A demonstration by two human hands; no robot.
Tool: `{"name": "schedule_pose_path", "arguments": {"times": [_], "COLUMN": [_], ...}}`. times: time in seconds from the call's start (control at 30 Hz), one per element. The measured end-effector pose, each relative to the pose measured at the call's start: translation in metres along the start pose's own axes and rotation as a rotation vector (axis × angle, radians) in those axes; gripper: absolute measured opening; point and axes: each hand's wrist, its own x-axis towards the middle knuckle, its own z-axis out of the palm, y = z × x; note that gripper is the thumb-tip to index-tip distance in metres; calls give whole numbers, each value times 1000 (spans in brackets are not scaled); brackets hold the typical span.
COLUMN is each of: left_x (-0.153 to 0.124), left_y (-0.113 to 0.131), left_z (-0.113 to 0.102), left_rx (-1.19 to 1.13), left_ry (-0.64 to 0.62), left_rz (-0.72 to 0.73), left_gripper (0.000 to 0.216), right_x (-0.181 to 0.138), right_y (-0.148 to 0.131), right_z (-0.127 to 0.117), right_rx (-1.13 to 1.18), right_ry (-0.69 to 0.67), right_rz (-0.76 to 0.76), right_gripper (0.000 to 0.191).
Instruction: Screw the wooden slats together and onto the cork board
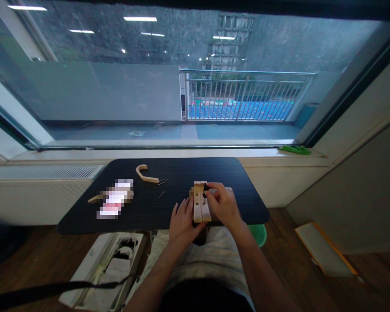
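Observation:
A pale wooden piece with dark round holes (198, 212) lies at the near side of the black table (169, 212). Against its left edge rests my left hand (183, 221), fingers spread, thumb across its near end, steadying it. My right hand (224, 203) is closed in a pinch over the right side of the piece, beside the holes. Something small and dark (206, 188) shows at those fingertips; its kind is not clear. A curved wooden hook (146, 177) lies farther back to the left, with several thin metal screws (162, 182) near its straight end.
A blurred-out flat object (115, 199) lies on the table's left, over a wooden stick (92, 199). An open white box (110, 268) stands on the floor at left. A green bowl (258, 235) is below the table's right edge. Ahead are the windowsill (169, 154) and window.

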Motion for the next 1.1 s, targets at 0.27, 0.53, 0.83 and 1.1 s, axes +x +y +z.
{"name": "schedule_pose_path", "arguments": {"times": [0.27,0.53,0.83,1.1], "left_x": [0,0,1,1], "left_y": [-1,0,0,0], "left_z": [-1,-1,-4,-4], "left_rx": [-1,21,17,-4], "left_ry": [-6,-8,-1,-13], "left_rz": [1,0,-4,-6], "left_gripper": [83,82,79,81], "right_x": [1,2,2,2], "right_y": [-1,-2,0,6], "right_z": [0,1,1,2], "right_rx": [-7,-31,-47,23], "right_ry": [-6,1,-14,-10], "right_rz": [17,-25,-25,34], "right_gripper": [16,15,16,16]}}
